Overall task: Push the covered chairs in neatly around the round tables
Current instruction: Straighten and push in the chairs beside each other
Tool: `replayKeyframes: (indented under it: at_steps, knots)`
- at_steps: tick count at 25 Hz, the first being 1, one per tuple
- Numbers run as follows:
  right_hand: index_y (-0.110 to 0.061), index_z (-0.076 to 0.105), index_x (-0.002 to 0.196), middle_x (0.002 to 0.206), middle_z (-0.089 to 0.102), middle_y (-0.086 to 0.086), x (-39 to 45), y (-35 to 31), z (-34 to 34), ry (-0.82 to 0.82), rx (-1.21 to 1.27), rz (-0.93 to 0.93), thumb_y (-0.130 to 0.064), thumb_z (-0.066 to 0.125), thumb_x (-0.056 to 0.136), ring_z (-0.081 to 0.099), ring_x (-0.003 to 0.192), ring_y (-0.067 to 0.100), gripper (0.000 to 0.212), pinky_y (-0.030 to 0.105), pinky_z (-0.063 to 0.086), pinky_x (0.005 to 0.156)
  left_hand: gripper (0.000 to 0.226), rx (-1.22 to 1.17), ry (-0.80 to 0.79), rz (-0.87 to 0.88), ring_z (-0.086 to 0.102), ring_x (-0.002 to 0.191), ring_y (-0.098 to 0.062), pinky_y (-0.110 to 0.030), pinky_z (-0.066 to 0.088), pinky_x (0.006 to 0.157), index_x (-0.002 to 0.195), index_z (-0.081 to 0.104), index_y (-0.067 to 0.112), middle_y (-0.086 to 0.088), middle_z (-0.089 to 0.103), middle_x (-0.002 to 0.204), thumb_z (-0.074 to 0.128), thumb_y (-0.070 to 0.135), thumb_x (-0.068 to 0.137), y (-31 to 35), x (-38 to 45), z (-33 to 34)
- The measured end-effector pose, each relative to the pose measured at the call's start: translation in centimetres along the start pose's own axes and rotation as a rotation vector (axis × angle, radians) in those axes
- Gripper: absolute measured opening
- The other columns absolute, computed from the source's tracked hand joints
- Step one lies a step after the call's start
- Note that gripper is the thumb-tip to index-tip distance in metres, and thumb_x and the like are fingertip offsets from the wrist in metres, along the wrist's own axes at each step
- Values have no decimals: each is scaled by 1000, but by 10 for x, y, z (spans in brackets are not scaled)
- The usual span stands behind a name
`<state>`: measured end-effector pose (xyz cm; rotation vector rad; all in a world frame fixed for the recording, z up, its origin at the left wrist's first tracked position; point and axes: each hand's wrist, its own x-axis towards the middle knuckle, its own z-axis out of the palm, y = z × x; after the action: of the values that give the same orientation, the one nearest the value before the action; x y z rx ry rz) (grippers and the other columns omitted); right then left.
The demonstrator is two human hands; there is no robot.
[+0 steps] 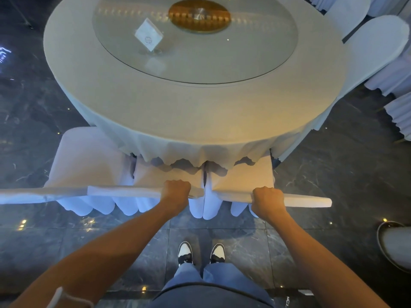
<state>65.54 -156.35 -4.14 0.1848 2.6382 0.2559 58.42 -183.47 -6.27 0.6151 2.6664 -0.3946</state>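
Note:
A round table (pixel 189 114) with a cream cloth fills the upper view. Three white covered chairs stand side by side at its near edge. My left hand (pixel 175 190) grips the top of the middle chair's back (pixel 124 191). My right hand (pixel 268 200) grips the top of the right chair's back (pixel 309 201). Both seats (pixel 249 174) reach under the scalloped cloth hem. The left chair (pixel 89 156) stands beside them, its seat partly under the cloth.
A glass turntable (pixel 255 52) with a gold centre disc (pixel 199 15) and a card stand (pixel 148 34) lies on the table. More covered chairs (pixel 378 47) crowd the right side. My shoes (pixel 201 252) stand on dark marble floor. A round base (pixel 395 243) sits lower right.

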Motion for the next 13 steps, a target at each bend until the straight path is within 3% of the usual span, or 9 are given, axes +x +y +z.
replayKeyframes:
  at_steps: [6,9,11,13]
  knots:
    - [-19,62,105,94,67,0,5,-21,3,-26,104,-52,-34,60,84,59,76,18,27,28,49,73,29,-151,103,106,64,93,-22,-30,40,75,121,58,22,-2,67,108,53,28,93,-14,-8,7]
    - [-19,63,113,110,68,2,9,-49,-4,-55,211,-101,-43,56,87,63,91,22,36,33,49,81,33,-246,163,230,64,98,-24,-33,46,79,124,59,23,0,68,113,52,35,93,-40,-15,12]
    - [-20,60,125,126,63,3,13,-80,-30,-36,385,-132,-47,55,88,61,108,27,46,38,48,90,33,-324,126,305,64,98,-22,-32,46,77,121,61,27,3,69,112,54,38,92,-68,-17,12]
    - [-23,60,127,127,63,3,20,-129,-63,52,537,-199,-46,55,86,59,113,28,48,39,49,90,33,-389,53,376,62,92,-19,-31,44,72,119,62,33,7,69,109,60,38,87,-105,-21,11]
